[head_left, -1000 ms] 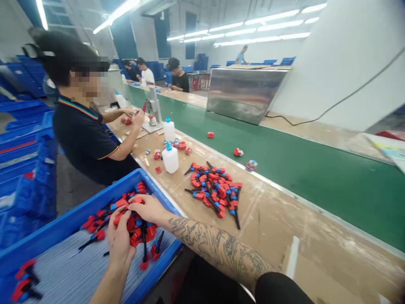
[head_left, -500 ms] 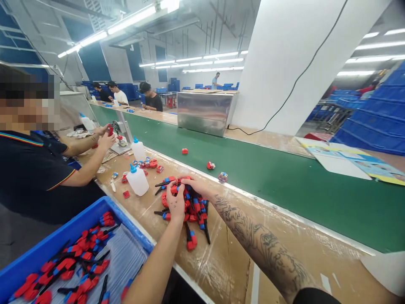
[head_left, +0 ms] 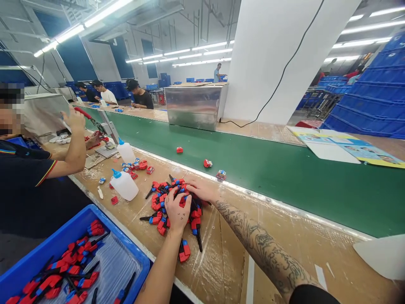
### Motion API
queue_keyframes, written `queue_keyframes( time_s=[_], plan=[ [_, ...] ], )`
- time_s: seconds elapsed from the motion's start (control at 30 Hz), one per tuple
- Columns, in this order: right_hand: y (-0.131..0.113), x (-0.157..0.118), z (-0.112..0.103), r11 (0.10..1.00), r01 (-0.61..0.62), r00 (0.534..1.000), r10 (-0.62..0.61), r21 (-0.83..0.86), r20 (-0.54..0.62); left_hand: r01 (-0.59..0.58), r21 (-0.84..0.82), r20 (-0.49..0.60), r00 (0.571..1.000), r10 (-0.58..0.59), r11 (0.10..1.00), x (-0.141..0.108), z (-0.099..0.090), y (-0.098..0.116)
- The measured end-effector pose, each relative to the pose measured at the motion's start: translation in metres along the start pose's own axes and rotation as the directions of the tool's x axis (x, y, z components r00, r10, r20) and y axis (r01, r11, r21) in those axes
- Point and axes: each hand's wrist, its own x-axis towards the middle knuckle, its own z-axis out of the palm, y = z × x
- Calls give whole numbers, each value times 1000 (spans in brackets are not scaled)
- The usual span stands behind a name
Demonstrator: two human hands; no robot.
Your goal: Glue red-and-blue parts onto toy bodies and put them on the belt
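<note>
A heap of red-and-blue plastic parts with black stems (head_left: 157,204) lies on the brown-covered bench. My left hand (head_left: 177,210) rests on the near side of the heap, its fingers curved and apart, with red parts showing between thumb and fingers. Across the heap's far right side lies my right hand (head_left: 202,190), fingers stretched out over the parts. Their tips are partly hidden among the pieces. One loose red-and-blue part (head_left: 184,251) sits at the near edge of the heap.
A blue bin (head_left: 144,270) with similar parts stands at lower left. White squeeze bottles (head_left: 125,185) and small red blocks (head_left: 143,164) are left of the heap. Beyond runs a green conveyor belt (head_left: 268,181) carrying a few blocks. A co-worker (head_left: 72,131) works a red-handled clamp at left.
My hands have moved apart and opened over the heap, which looks more spread out. The co-worker's hand has risen to the red handle. The whole view has shifted slightly.
</note>
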Motion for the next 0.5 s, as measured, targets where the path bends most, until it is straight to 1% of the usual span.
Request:
queue_keyframes(
  time_s=[0.07,0.13,0.17,0.23,0.3,0.33,0.37,0.4,0.47,0.5],
  plan=[
    [0,-2,-1,999,17,1000,-17,-41,5,-73,34,29,997,72,997,0,-13,8],
    [0,-8,-7,996,17,1000,-19,-86,-15,-185,121,82,981,176,975,-7,-34,14],
    [0,-12,-11,994,9,999,-13,-109,-36,-249,176,127,965,228,952,-16,-47,15],
    [3,-24,-23,988,-22,997,9,-156,-82,-365,269,262,918,297,891,-42,-73,10],
    [9,-38,-39,977,-77,990,50,-197,-135,-437,305,415,861,295,846,-76,-91,-3],
    [14,-44,-48,970,-119,981,82,-213,-177,-461,304,479,831,284,834,-91,-96,-11],
    [19,-50,-59,959,-175,965,121,-223,-234,-473,307,527,807,266,826,-105,-98,-18],
    [25,-55,-69,945,-241,938,167,-223,-303,-477,309,571,785,241,823,-116,-97,-24],
    [37,-62,-90,909,-374,860,265,-186,-436,-470,326,623,759,187,821,-128,-90,-30],
    [42,-65,-100,892,-426,820,309,-153,-481,-464,337,640,751,162,819,-130,-86,-30]
  ],
)
